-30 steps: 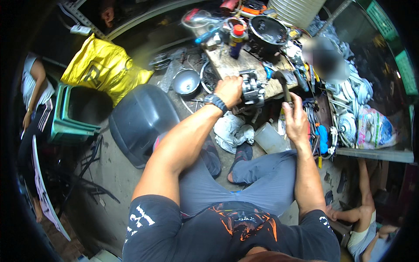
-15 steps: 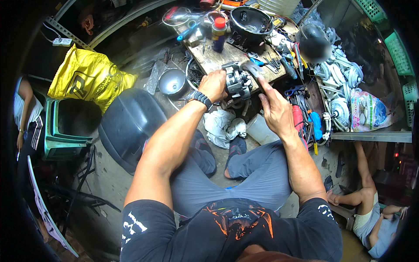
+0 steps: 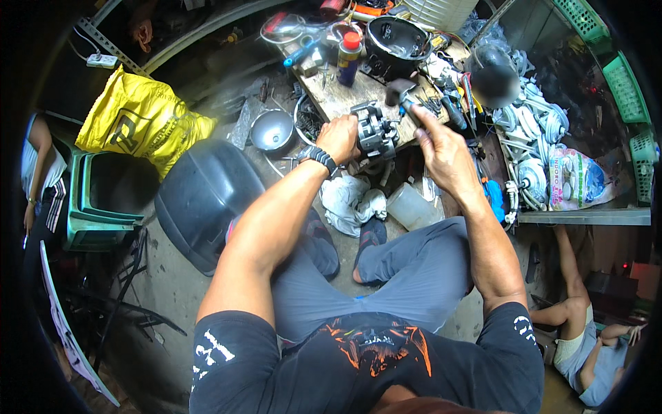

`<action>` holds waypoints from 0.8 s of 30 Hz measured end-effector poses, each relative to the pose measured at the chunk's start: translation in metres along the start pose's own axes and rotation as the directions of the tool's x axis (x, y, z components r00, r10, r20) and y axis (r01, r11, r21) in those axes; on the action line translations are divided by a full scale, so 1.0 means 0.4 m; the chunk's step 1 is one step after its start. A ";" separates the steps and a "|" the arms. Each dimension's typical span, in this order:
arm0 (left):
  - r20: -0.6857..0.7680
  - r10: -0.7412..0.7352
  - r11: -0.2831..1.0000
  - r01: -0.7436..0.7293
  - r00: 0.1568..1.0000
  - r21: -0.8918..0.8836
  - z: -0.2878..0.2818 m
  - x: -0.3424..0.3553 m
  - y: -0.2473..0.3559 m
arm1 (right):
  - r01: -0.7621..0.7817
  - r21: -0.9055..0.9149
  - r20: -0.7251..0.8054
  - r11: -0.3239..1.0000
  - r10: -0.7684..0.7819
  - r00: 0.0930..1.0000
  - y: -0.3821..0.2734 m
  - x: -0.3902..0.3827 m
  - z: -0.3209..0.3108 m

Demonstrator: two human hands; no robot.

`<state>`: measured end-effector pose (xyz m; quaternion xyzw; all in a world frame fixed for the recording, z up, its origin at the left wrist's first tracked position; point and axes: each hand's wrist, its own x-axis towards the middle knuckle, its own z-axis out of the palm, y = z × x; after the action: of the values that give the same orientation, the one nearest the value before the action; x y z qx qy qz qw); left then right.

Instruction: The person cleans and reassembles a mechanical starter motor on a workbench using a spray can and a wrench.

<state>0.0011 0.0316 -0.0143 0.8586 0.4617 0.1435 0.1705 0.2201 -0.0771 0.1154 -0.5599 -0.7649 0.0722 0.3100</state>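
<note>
My left hand, with a dark watch on its wrist, grips the side of a dark metal motor part. The part has stubby projections around it and sits at the near edge of the wooden workbench. In my right hand is a hammer, its head raised beyond the motor part and apart from it. Most of the hammer's handle is hidden by my fingers. Close behind stand a spray can with a red cap and a black round pot-like housing.
Screwdrivers and pliers lie right of the hammer. White fan motors crowd the right-hand shelf. A grey bowl, a white rag and a translucent container are below the bench. A black case stands left. Two other people are at the edges.
The hammer has gone up and away from the motor part, as my right hand shifted a little to the right. My left hand keeps its grip on the part.
</note>
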 end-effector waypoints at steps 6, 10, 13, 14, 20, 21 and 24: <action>0.048 -0.016 1.000 0.017 0.999 -0.023 0.000 0.009 0.015 | -0.058 -0.111 0.236 0.992 0.083 0.968 0.043 -0.011 0.017; 0.041 -0.023 1.000 0.024 0.999 -0.015 0.005 -0.005 0.002 | -0.041 0.017 0.008 0.999 0.041 0.999 -0.022 0.015 -0.022; 0.057 -0.022 1.000 0.022 0.998 0.003 -0.005 -0.002 0.007 | 0.113 0.060 -0.191 0.992 -0.100 0.977 -0.019 -0.003 -0.007; 0.053 -0.023 1.000 0.023 0.998 -0.002 -0.002 -0.002 0.009 | 0.046 0.008 -0.006 0.999 -0.046 0.999 0.018 -0.019 0.009; 0.080 -0.050 0.999 0.052 0.996 -0.017 -0.007 -0.015 0.003 | -0.074 0.075 0.054 0.994 0.070 0.996 -0.030 0.010 -0.021; 0.082 -0.045 0.999 0.046 0.996 -0.011 -0.007 -0.011 0.008 | 0.014 0.069 -0.075 0.998 -0.009 0.997 -0.024 -0.004 -0.014; 0.092 -0.031 0.999 0.034 0.995 -0.023 -0.014 0.009 0.016 | -0.036 -0.012 0.054 0.999 0.037 0.998 0.010 -0.006 0.001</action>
<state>0.0054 0.0323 -0.0064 0.8544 0.4656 0.1069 0.2043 0.2233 -0.0778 0.1123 -0.5733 -0.7631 0.0889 0.2849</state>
